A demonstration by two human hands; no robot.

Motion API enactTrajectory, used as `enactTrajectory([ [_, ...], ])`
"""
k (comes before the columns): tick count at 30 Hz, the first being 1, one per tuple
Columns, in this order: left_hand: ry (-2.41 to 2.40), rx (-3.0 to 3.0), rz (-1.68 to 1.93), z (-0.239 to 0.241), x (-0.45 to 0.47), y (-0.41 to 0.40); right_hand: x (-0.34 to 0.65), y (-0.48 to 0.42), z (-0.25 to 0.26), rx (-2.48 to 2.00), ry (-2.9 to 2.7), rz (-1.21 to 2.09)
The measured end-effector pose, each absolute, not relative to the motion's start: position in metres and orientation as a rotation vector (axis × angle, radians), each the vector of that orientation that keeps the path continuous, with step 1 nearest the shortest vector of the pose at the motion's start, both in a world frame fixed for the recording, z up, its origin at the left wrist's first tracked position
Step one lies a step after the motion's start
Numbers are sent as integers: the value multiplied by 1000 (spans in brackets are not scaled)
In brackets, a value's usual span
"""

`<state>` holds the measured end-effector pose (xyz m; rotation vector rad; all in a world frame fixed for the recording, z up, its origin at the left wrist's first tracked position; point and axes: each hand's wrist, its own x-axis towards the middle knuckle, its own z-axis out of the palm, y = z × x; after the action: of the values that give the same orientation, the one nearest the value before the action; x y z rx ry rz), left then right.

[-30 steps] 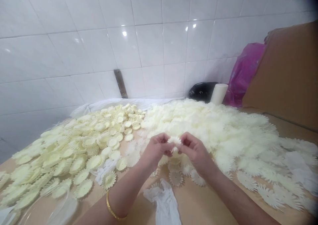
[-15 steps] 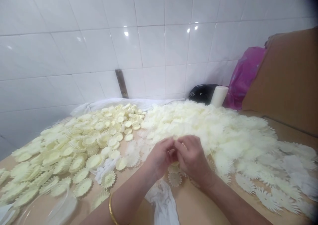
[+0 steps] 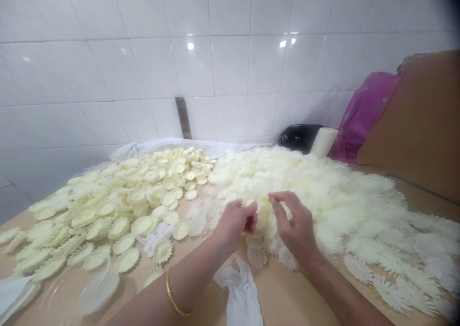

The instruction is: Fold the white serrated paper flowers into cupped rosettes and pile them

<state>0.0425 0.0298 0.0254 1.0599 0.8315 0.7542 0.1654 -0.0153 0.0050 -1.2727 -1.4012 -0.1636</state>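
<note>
My left hand (image 3: 235, 224), a gold bangle (image 3: 173, 295) on its wrist, is closed with the thumb pressed on the curled fingers; what it holds is hidden. Just to its right, my right hand (image 3: 293, 223) pinches thumb against forefinger, and anything between the tips is too small to make out. Both hands are over the near edge of a big heap of thin, pale, tooth-edged discs (image 3: 266, 172). A few single pale discs (image 3: 257, 257) lie on the table below them. A crumpled white cloth (image 3: 242, 292) rests between my forearms.
On the left spreads a pile of cream, cupped, tooth-edged pieces (image 3: 118, 201). A clear plastic container (image 3: 97, 287) stands at the near left. Toward the back right are a white cylinder (image 3: 324, 142), a black item (image 3: 298, 136), a magenta bag (image 3: 368, 110) and a cardboard box (image 3: 420, 129).
My hands, touching before, have come apart. The right has moved rightward with its fingertips pinched; the left is turned slightly, thumb on top. The camera view has shifted a little left.
</note>
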Motion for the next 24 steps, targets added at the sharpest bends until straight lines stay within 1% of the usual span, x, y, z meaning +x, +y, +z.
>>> enactTrajectory([
  [4, 851, 1172, 832, 20, 42, 30, 160, -19, 8, -1283, -1374, -101],
  [13, 871, 1152, 831, 22, 42, 27, 152, -22, 9, -1239, -1418, 27],
  [20, 840, 1334, 795, 13, 46, 19, 150, -22, 13, -1271, -1447, 396],
  [22, 850, 1360, 792, 10, 46, 16, 150, -24, 14, -1270, -1475, 395],
  [24, 941, 1399, 712, 13, 39, 9, 152, -27, 13, -1325, -1457, 282],
])
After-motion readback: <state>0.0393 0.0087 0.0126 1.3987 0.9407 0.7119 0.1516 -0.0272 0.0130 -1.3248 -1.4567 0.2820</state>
